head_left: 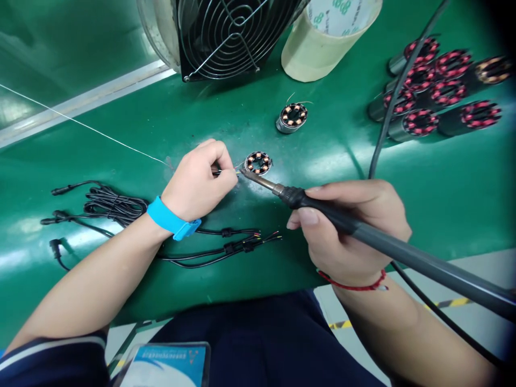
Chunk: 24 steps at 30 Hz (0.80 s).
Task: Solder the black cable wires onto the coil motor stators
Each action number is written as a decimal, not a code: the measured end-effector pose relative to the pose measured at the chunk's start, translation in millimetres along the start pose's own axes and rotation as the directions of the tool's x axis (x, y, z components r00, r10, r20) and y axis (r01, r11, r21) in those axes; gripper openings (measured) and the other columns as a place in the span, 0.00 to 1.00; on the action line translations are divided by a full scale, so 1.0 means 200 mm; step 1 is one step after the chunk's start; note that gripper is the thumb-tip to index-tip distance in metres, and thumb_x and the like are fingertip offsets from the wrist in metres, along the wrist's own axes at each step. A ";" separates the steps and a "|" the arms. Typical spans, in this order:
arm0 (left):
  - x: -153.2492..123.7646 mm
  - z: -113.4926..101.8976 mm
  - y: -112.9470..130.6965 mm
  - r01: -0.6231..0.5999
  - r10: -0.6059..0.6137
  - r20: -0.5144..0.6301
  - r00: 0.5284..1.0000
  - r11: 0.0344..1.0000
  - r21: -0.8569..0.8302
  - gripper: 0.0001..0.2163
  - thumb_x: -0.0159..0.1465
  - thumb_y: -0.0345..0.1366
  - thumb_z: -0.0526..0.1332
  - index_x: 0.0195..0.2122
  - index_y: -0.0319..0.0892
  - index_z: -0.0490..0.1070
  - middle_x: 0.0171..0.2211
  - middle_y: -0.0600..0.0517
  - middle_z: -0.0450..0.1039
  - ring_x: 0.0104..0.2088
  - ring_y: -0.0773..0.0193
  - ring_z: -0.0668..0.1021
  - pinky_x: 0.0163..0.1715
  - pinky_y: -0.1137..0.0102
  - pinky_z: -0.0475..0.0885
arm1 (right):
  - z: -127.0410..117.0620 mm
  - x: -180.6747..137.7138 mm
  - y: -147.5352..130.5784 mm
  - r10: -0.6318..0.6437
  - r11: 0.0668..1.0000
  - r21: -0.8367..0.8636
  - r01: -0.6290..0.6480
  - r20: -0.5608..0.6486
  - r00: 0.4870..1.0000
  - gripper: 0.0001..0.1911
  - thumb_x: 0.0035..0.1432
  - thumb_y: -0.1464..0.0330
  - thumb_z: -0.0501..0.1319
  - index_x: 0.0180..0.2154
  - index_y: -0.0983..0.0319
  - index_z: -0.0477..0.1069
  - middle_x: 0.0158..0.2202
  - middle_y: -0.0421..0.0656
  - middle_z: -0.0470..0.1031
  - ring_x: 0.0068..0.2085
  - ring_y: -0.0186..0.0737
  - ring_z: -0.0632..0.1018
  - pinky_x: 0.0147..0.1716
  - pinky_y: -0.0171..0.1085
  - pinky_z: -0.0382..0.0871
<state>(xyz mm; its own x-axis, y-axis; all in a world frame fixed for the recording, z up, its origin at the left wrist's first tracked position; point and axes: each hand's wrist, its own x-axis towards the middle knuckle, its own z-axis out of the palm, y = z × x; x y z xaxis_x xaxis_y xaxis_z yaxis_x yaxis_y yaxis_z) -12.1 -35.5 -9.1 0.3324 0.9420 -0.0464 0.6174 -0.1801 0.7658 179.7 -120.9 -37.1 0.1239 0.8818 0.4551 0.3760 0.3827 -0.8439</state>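
My right hand [355,231] is wrapped round the handle of a soldering iron [338,216], which points to the upper left. Its metal tip meets fine wire ends just in front of my left fingertips. My left hand [205,174], with a blue wrist strap, is closed in a pinch on thin wires [237,172]; a dark piece shows between the fingers, mostly hidden. Right beside the tip is a small motor stator [258,163] with copper windings, its near edge close to the wires. A slender pale strand [100,133] runs from the upper left towards my left hand.
Black cables [116,204] with plugs lie at left, their stripped ends [266,236] below my left hand. Another copper-wound stator [292,117] stands behind. Several red-wound stators [419,123], a fan [237,37] and a tape roll [310,54] stand farther back. The iron's cord [387,113] crosses the right side.
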 end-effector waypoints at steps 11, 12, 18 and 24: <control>0.00 0.00 0.01 0.029 -0.029 -0.017 0.999 0.999 0.022 0.09 0.51 0.21 0.56 0.21 0.42 0.61 0.24 0.55 0.65 0.27 0.69 0.67 0.29 0.69 0.63 | 0.00 -0.01 -0.01 0.061 0.997 -0.054 -0.060 0.013 0.998 0.10 0.56 0.63 0.67 0.41 0.53 0.72 0.30 0.39 0.79 0.23 0.36 0.78 0.18 0.37 0.72; 0.00 0.00 0.01 0.033 -0.033 -0.018 0.999 0.999 0.020 0.09 0.51 0.21 0.56 0.21 0.42 0.61 0.24 0.55 0.65 0.27 0.69 0.67 0.29 0.69 0.63 | 0.00 -0.01 -0.01 0.059 0.997 -0.052 -0.058 0.016 0.998 0.10 0.56 0.63 0.67 0.41 0.53 0.72 0.30 0.39 0.79 0.23 0.36 0.78 0.18 0.37 0.72; 0.00 0.00 0.00 0.035 -0.035 -0.018 0.999 0.999 0.004 0.08 0.52 0.22 0.56 0.21 0.41 0.61 0.25 0.54 0.66 0.27 0.69 0.67 0.29 0.69 0.63 | 0.00 -0.01 -0.01 0.048 0.998 -0.031 -0.047 0.026 0.998 0.11 0.56 0.63 0.67 0.42 0.54 0.72 0.29 0.39 0.79 0.23 0.35 0.78 0.18 0.36 0.72; 0.00 0.00 0.00 0.034 -0.034 -0.015 0.999 0.999 0.011 0.08 0.52 0.23 0.56 0.21 0.42 0.61 0.24 0.54 0.66 0.28 0.69 0.68 0.29 0.69 0.63 | -0.01 -0.01 0.00 0.032 0.999 -0.029 -0.033 -0.023 0.999 0.12 0.54 0.65 0.69 0.42 0.54 0.74 0.30 0.38 0.78 0.24 0.35 0.79 0.18 0.36 0.72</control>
<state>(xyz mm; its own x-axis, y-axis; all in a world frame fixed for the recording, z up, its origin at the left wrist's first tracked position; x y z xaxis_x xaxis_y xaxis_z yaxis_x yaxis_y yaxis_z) -11.7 -36.0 -8.6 0.3006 0.9517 -0.0624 0.6361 -0.1513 0.7566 180.4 -123.7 -38.4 0.1571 0.8870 0.4343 0.3982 0.3455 -0.8497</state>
